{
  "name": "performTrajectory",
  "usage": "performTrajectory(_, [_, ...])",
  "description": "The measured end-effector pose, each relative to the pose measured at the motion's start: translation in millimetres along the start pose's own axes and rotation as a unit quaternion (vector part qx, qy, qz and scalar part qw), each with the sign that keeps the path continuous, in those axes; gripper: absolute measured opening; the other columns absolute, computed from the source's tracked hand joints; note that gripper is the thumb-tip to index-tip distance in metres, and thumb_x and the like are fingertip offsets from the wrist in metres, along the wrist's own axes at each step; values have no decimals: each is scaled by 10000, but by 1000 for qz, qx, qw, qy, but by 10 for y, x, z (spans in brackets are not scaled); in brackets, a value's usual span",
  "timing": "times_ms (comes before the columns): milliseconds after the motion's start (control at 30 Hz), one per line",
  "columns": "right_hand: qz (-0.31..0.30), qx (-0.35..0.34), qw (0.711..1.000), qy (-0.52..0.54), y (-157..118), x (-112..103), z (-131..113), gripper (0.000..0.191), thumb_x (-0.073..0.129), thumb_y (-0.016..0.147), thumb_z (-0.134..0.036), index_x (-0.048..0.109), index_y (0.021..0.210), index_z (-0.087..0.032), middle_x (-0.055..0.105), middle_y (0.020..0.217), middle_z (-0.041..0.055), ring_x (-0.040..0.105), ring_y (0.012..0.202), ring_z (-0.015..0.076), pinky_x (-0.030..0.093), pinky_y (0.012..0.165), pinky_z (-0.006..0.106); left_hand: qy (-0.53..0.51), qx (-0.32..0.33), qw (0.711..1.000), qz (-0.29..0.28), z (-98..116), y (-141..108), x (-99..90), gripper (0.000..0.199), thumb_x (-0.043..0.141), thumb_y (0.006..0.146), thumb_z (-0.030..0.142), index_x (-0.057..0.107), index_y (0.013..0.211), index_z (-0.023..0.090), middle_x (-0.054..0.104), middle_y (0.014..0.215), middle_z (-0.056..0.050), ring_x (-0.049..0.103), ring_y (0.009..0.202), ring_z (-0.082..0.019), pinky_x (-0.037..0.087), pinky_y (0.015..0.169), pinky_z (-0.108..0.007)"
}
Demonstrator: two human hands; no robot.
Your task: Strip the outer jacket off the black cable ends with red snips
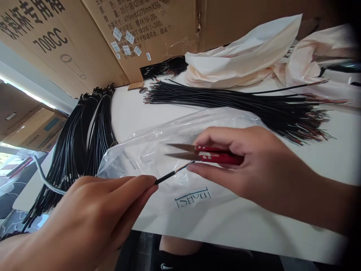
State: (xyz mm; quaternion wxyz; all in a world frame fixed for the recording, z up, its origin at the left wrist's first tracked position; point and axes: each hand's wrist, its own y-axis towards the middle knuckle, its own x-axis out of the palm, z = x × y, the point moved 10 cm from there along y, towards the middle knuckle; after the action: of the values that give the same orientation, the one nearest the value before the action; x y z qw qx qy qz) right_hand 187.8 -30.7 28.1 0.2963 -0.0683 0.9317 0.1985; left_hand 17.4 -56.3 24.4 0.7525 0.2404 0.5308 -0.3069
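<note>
Between the thumb and fingers of my left hand (113,207) is a black cable (166,177), its stripped end with thin coloured wires pointing up and right. My right hand (239,162) holds red-handled thread snips (220,156), whose two blades point left and stand slightly apart above the wires. The thumb tip of that hand is close beside the wire ends; whether it touches them I cannot tell. Under both hands lies a clear plastic bag (152,150) with green print. Behind it a loose bundle of black cables (225,99) with bare coloured ends stretches across the white table (126,113).
More black cable bundles (96,131) hang over the table's left side, near a curved metal rod (45,177). Large cardboard boxes (158,22) stand along the back. Pale crumpled bags (239,64) lie at the back right. The person's leg (180,244) shows below the front edge.
</note>
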Motion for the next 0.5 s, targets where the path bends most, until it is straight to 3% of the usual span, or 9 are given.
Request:
performTrajectory(100, [-59,-34,997,42,49,158,-79,65,656,798,-183,668,734,-184,605,575,-69,501,522,64,349,505,199,58,59,996,-15,139,29,14,227,500,909,156,527,1109,262,623,665,62,510,434,-71,348,469,-207])
performTrajectory(200, [-85,-94,992,29,63,215,-189,79,625,789,-151,684,738,-160,578,544,-59,437,505,61,307,514,215,62,70,996,-8,185,69,-34,182,494,924,195,523,1092,258,595,623,71,492,414,-58,353,445,-180])
performTrajectory(333, [-108,-149,983,6,34,247,-262,121,571,807,-140,687,790,-168,645,607,-33,482,528,78,300,534,231,58,67,996,3,181,113,-99,188,475,931,212,545,1097,263,519,528,103,376,340,-29,340,419,-142])
performTrajectory(500, [-85,-215,971,-56,-47,262,-337,137,539,861,-136,669,881,-173,712,725,-14,585,611,99,334,561,246,29,24,999,3,70,132,-102,149,549,886,196,609,1009,255,596,583,100,481,420,-7,342,455,-98])
